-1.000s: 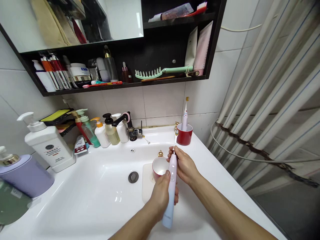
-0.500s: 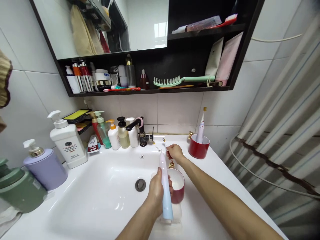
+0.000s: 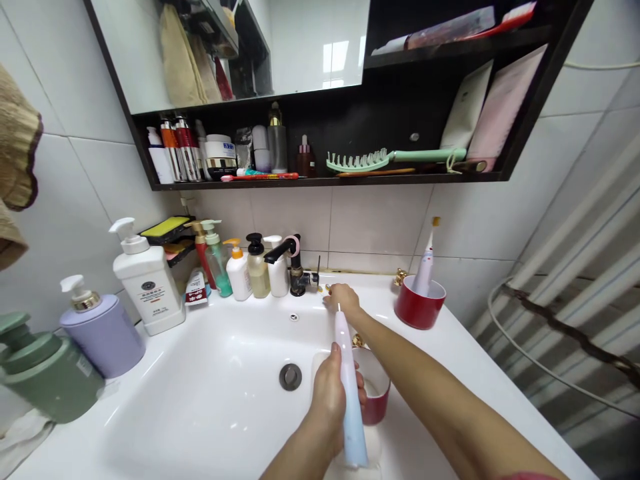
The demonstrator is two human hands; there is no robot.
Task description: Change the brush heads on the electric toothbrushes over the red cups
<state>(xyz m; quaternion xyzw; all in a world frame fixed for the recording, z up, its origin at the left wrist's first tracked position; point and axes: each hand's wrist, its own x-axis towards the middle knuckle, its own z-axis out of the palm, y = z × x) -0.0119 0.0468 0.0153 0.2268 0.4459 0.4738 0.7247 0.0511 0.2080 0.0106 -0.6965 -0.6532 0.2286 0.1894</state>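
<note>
My left hand point(image 3: 330, 393) is closed around a pale pink-and-blue electric toothbrush handle point(image 3: 351, 400), held upright over the sink with its thin metal shaft bare at the top. My right hand point(image 3: 345, 300) is near the tap, pinching a small brush head with gold bristles point(image 3: 327, 288) at its fingertips. The brush head is small and partly hidden by the fingers. Behind my left hand stands a red cup with a white inside point(image 3: 376, 410), partly hidden by that hand and the handle.
A white basin point(image 3: 200, 373) with a dark drain lies below my hands, with a black tap point(image 3: 295, 267) at its back. Several pump bottles line the left and back rim. A second red cup point(image 3: 420, 305) holding a toothbrush stands on the right. A dark shelf sits above.
The brush head is off the handle and in my right hand, which has moved left toward the tap. The red cup now stands nearer the right of the basin, and the view has shifted.
</note>
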